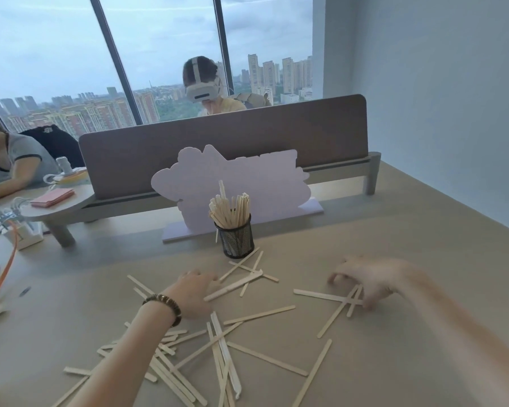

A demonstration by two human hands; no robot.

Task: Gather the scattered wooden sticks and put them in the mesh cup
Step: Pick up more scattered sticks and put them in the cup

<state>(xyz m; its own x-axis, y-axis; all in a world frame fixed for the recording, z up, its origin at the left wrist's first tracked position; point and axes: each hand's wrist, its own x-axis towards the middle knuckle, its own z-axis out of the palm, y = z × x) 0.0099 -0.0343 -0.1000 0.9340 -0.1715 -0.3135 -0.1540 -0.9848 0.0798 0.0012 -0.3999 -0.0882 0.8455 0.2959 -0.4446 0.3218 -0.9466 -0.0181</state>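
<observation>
Across the tabletop (394,230) thin, light, stiff wooden sticks (247,315) are lying; we are lowering the left hand (193,292) and right hand (365,277), both loosely spread and holding nothing, before the mesh cup (238,239).

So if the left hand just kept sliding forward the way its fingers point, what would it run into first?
Most likely the crossed wooden sticks lying just ahead of the left hand; its fingertips look already at their near ends. Beyond them stands the mesh cup. Motion blur makes actual contact uncertain.

text: none legible | lilac cutout sign (232,183): faces away | labels: 0 readable
</observation>
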